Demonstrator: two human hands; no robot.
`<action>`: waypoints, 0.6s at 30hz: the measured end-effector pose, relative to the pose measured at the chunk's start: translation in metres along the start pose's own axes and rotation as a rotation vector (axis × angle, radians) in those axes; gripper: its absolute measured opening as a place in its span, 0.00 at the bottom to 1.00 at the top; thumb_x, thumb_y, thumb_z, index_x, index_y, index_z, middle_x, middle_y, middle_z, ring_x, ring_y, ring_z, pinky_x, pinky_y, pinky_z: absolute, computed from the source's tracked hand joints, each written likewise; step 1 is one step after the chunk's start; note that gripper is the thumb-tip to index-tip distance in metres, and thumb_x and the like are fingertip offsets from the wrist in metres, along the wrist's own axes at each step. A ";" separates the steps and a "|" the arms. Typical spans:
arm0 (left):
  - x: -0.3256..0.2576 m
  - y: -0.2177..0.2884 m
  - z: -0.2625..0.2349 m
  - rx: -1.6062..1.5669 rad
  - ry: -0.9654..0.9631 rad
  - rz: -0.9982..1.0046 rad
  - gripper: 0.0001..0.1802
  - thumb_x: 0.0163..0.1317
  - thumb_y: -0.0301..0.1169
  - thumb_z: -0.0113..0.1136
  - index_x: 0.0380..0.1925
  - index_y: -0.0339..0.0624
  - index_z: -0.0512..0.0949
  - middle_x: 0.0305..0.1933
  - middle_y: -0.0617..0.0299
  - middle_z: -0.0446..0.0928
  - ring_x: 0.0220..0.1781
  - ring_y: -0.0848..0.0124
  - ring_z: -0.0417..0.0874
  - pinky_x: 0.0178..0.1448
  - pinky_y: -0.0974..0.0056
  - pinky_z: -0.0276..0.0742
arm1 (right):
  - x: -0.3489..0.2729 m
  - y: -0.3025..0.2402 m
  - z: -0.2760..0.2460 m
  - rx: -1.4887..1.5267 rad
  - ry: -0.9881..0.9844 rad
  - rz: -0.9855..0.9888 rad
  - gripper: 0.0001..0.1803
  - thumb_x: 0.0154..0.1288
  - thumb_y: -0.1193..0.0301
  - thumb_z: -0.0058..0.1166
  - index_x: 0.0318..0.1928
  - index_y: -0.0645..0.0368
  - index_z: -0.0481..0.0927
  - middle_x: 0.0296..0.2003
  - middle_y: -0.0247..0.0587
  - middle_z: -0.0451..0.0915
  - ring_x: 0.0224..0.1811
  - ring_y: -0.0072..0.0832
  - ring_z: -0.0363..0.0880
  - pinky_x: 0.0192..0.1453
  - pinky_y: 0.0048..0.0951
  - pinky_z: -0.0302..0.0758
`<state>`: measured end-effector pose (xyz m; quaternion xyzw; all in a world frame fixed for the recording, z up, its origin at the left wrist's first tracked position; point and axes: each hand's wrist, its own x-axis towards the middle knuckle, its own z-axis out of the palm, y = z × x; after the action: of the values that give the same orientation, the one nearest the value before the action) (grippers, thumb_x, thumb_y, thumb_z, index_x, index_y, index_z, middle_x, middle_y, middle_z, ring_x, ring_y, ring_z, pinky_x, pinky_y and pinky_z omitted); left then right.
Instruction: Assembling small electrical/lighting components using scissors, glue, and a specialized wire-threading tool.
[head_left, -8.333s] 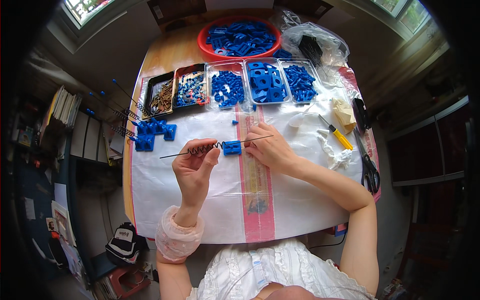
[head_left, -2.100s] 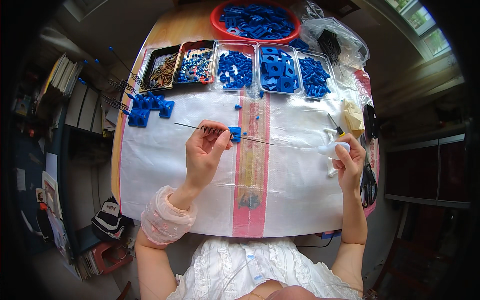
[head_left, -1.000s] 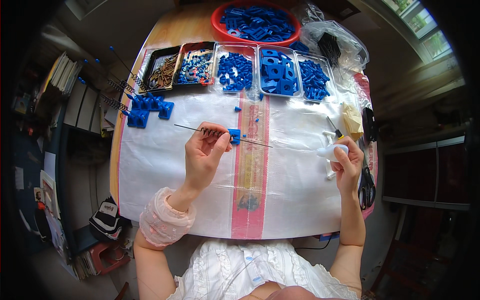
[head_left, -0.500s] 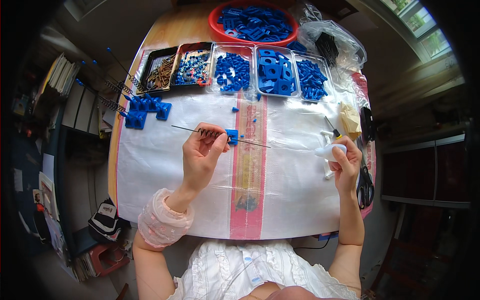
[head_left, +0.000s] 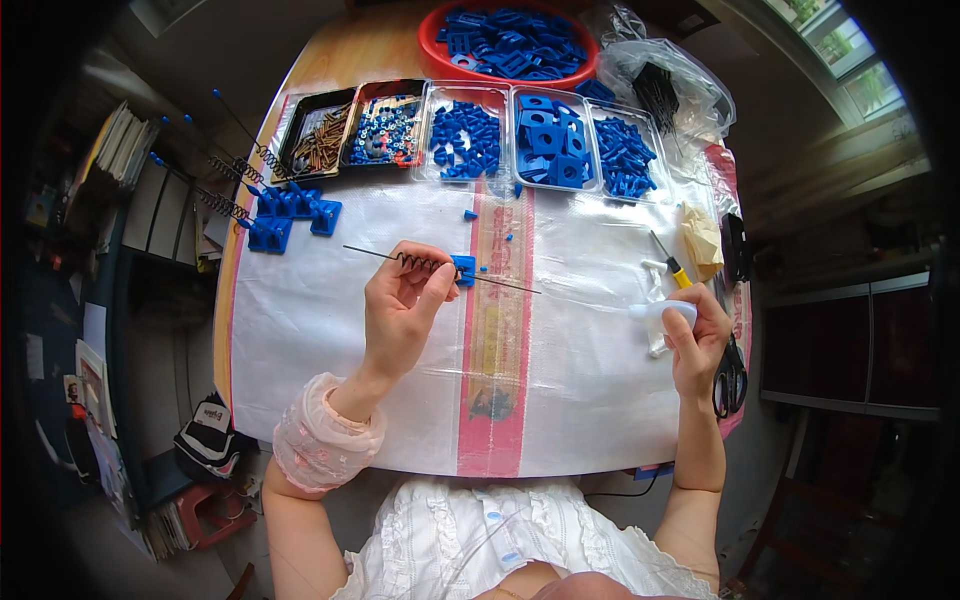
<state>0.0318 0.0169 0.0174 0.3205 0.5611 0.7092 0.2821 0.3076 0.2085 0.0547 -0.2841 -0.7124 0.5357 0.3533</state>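
My left hand (head_left: 408, 295) is closed around a thin black wire with a coiled spring section (head_left: 415, 263). Its straight ends stick out to the left and the right. Just beyond the fingertips is a square blue plastic piece (head_left: 466, 264); whether it touches the wire I cannot tell. At the right side of the table, my right hand (head_left: 697, 335) grips a small white squeeze bottle (head_left: 668, 312), its narrow tip pointing left. Close by that bottle lie a screwdriver with a yellow and black handle (head_left: 679, 273) and a crumpled white item (head_left: 656, 345).
Across the back stand trays of brass screws (head_left: 322, 146), small nuts (head_left: 385, 135) and blue plastic parts (head_left: 468, 140). Behind them is a red basin (head_left: 428, 52) of blue pieces. Assembled blue bases (head_left: 270, 234) with springs stand far left. Black scissors (head_left: 733, 385) lie at the right edge.
My right hand and the white bottle have shifted slightly toward me and to the right. My left hand keeps its hold on the spring wire, nearly still.
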 end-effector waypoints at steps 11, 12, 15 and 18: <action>0.000 0.000 0.000 0.005 -0.008 -0.007 0.03 0.73 0.24 0.57 0.42 0.36 0.76 0.36 0.61 0.80 0.36 0.78 0.80 0.43 0.72 0.77 | -0.004 -0.006 0.001 -0.059 -0.014 -0.023 0.06 0.65 0.75 0.61 0.38 0.64 0.78 0.28 0.27 0.74 0.26 0.09 0.66 0.28 0.15 0.58; 0.000 0.000 0.000 0.006 -0.009 -0.008 0.03 0.73 0.24 0.57 0.42 0.36 0.76 0.36 0.61 0.80 0.36 0.78 0.80 0.43 0.72 0.77 | -0.004 -0.007 0.001 -0.061 -0.011 -0.022 0.06 0.65 0.75 0.61 0.38 0.64 0.78 0.28 0.27 0.74 0.26 0.09 0.66 0.28 0.15 0.58; 0.000 -0.001 0.000 0.011 -0.010 -0.010 0.03 0.72 0.24 0.57 0.42 0.36 0.76 0.36 0.61 0.80 0.36 0.78 0.80 0.43 0.72 0.77 | -0.003 -0.007 0.002 -0.065 -0.004 -0.029 0.07 0.65 0.75 0.61 0.38 0.64 0.78 0.28 0.27 0.74 0.26 0.09 0.67 0.28 0.15 0.59; 0.000 -0.001 -0.001 0.019 -0.010 -0.011 0.03 0.72 0.24 0.57 0.42 0.36 0.77 0.36 0.61 0.80 0.36 0.78 0.80 0.43 0.72 0.77 | -0.003 -0.005 0.001 -0.061 -0.004 -0.034 0.07 0.65 0.75 0.61 0.38 0.64 0.78 0.28 0.27 0.75 0.26 0.09 0.67 0.28 0.15 0.59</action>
<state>0.0314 0.0169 0.0165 0.3236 0.5680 0.7006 0.2859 0.3083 0.2044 0.0591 -0.2815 -0.7340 0.5082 0.3518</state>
